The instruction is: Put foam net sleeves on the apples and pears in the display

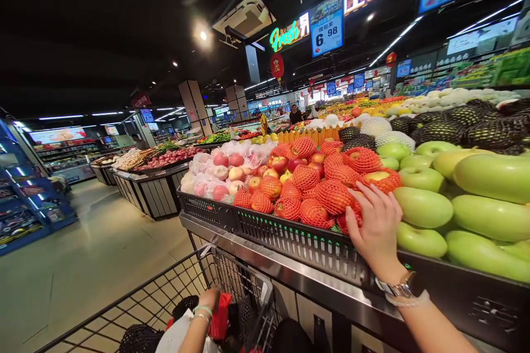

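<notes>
My right hand [376,223], with a watch on its wrist, reaches over the rim of a black produce crate [290,231]. Its fingers are stretched out and rest on apples in red foam nets [333,196]; nothing is gripped. Low in the view, my left hand [210,299] is closed over the shopping cart [124,309], beside a red item [221,314]. What it holds, if anything, is hidden. A white bag [176,336] and a dark netted item [141,337] lie in the cart near my left forearm.
Large green apples [426,207] fill the right of the display. Pale wrapped fruit [221,168] lies at its left end. A metal ledge [298,270] runs along the stand's front. Across the aisle floor [124,242] is a vegetable stand [149,190]. A person [295,115] is in the background.
</notes>
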Available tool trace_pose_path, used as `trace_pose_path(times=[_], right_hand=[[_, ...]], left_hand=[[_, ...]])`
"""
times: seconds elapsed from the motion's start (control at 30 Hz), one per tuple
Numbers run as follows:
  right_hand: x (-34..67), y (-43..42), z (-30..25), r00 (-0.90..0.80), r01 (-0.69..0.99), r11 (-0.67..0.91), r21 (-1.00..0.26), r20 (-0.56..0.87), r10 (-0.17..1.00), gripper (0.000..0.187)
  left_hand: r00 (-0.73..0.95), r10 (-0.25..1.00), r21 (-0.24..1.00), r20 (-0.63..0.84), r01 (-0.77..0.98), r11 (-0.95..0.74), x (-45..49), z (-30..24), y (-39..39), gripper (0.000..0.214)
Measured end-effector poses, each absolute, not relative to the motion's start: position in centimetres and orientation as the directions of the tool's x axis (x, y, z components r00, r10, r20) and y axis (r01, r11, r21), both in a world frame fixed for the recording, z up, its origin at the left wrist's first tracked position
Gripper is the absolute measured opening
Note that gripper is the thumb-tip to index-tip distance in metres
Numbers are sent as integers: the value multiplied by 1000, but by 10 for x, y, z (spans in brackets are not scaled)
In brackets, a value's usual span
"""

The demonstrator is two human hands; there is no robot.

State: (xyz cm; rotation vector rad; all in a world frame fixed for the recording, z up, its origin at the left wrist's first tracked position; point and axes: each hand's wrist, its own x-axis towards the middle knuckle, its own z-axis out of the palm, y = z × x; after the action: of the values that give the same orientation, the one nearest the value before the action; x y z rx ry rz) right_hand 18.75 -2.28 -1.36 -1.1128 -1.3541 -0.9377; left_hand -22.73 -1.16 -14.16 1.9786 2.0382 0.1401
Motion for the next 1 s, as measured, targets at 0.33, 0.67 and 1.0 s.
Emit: trace_pose_path(times=[0.33, 0.67, 1.0], right_hand=[[134, -91, -38, -110, 491, 850, -190, 955, 276, 29], [69, -126, -70, 173, -140, 606, -783, 583, 794, 32], [65, -109, -83, 17, -339, 288, -896, 300, 954, 37]], left_hand=[[281, 880, 270, 383, 877, -398, -168, -23, -46, 18], [123, 562, 474, 818, 410, -779, -110, -38, -110, 21], [196, 731, 652, 654, 344, -676, -103, -42, -101, 39]])
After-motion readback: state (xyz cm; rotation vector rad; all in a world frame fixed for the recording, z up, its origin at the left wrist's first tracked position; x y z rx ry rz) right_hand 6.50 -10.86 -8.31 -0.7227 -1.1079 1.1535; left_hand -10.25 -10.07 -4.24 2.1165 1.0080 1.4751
